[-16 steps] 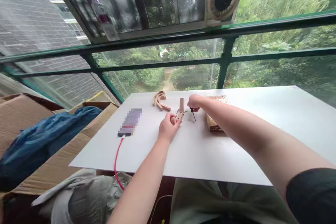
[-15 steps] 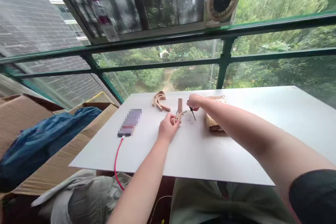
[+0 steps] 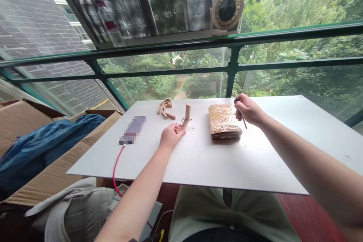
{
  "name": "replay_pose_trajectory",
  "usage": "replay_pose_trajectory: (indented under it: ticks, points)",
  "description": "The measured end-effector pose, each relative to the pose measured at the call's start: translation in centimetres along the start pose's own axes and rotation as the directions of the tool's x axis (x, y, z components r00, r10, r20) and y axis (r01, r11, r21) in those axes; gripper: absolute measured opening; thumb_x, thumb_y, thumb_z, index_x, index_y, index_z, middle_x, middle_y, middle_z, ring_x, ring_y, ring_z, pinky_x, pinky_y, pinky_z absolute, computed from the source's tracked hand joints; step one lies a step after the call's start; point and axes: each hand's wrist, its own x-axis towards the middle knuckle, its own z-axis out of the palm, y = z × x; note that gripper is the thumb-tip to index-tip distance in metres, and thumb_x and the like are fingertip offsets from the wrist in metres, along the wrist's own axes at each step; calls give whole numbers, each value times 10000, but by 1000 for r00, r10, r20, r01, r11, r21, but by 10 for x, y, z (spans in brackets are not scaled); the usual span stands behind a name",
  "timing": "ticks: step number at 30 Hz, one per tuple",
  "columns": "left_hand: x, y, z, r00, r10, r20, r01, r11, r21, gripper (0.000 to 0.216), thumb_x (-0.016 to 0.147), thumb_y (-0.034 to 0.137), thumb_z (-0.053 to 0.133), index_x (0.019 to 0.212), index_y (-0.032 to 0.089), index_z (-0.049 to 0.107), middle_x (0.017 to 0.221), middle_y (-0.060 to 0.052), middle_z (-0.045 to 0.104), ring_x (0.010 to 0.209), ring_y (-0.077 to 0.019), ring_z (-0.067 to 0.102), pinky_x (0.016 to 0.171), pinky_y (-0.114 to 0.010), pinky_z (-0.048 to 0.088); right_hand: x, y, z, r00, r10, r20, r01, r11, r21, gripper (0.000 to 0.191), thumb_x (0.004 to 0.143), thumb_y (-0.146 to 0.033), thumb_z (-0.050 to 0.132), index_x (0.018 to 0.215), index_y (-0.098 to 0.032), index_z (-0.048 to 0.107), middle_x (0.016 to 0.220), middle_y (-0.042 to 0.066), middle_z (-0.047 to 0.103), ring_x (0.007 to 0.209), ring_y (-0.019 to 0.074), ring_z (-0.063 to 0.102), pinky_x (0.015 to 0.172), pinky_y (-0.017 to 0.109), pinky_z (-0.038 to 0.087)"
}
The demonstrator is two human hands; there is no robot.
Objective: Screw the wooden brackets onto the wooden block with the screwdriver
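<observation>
My left hand rests on the white table with its fingers closed on the lower end of an angled wooden piece that stands up from the surface. A small metal fitting sticks out of that piece. My right hand is held to the right of a stack of thin wooden sheets, closed around a small dark screwdriver whose shaft points down. A few curved wooden parts lie further back on the left.
A blurred phone with a red cable lies at the table's left. Cardboard boxes with blue cloth stand to the left. A round fan sits on the green window rail behind the table.
My right hand has moved the screwdriver away from the wooden piece, rightward past the sheet stack. My left hand stays on the wooden piece. The view has shifted slightly.
</observation>
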Motion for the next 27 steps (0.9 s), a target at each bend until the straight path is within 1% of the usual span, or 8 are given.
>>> replay_pose_trajectory:
  ticks: [3, 8, 11, 13, 16, 19, 23, 27]
  points:
    - [-2, 14, 0, 1000, 28, 5, -28, 999, -16, 243, 729, 348, 745, 732, 223, 536, 1066, -30, 796, 929, -212, 748, 771, -307, 550, -15, 23, -17, 999, 15, -49, -16, 1000, -18, 50, 889, -250, 397, 920, -237, 434, 505, -65, 464, 443, 154, 489, 472, 279, 383]
    - [-8, 57, 14, 979, 202, 27, -195, 968, -157, 244, 750, 336, 749, 772, 224, 533, 1082, -45, 796, 1020, -215, 746, 856, -322, 572, -34, 34, -25, 994, -57, -98, 48, 994, -95, 131, 835, -310, 599, 920, -212, 578, 754, 9, 597, 648, 160, 516, 631, 322, 419]
    - [-7, 89, 28, 944, 321, 77, -306, 938, -162, 224, 745, 309, 749, 863, 223, 579, 1061, -44, 795, 923, -201, 749, 792, -318, 582, -40, 31, -25, 992, -119, -51, 114, 990, -85, 317, 845, -410, 676, 1098, -229, 614, 999, 43, 712, 710, 155, 547, 724, 342, 451]
    - [-3, 107, 36, 918, 385, 102, -367, 917, -155, 239, 739, 282, 746, 922, 221, 604, 1031, -37, 797, 857, -186, 739, 747, -303, 577, -40, 31, -25, 986, -167, -19, 165, 985, -53, 477, 848, -455, 702, 1262, -255, 574, 1162, 56, 723, 639, 122, 506, 707, 340, 459]
    - [6, 128, 45, 889, 434, 145, -417, 899, -135, 263, 729, 267, 742, 964, 224, 633, 995, -19, 792, 765, -163, 713, 689, -287, 570, -37, 35, -23, 975, -220, -20, 221, 975, 14, 653, 831, -474, 742, 1407, -289, 497, 1262, 77, 701, 639, 121, 523, 674, 326, 470]
    - [15, 135, 53, 863, 472, 178, -446, 879, -170, 293, 713, 219, 724, 989, 224, 626, 965, -11, 783, 798, -163, 723, 737, -287, 593, -35, 42, -20, 968, -247, -32, 249, 963, 102, 693, 843, -433, 747, 1456, -310, 447, 1283, 85, 694, 786, 168, 637, 736, 332, 506]
    - [17, 128, 65, 838, 505, 205, -449, 853, -264, 388, 690, 163, 708, 1058, 223, 599, 978, -23, 768, 907, -182, 746, 815, -298, 615, -39, 49, -13, 967, -249, -52, 254, 940, 227, 526, 913, -350, 683, 1390, -300, 469, 1207, 75, 728, 991, 210, 693, 878, 359, 519]
    - [12, 117, 73, 835, 511, 203, -441, 843, -309, 425, 691, 137, 697, 1093, 228, 594, 977, -24, 764, 903, -177, 740, 831, -299, 614, -44, 57, -5, 961, -265, -74, 275, 928, 252, 442, 934, -299, 656, 1348, -291, 504, 1115, 68, 747, 877, 189, 697, 739, 319, 512]
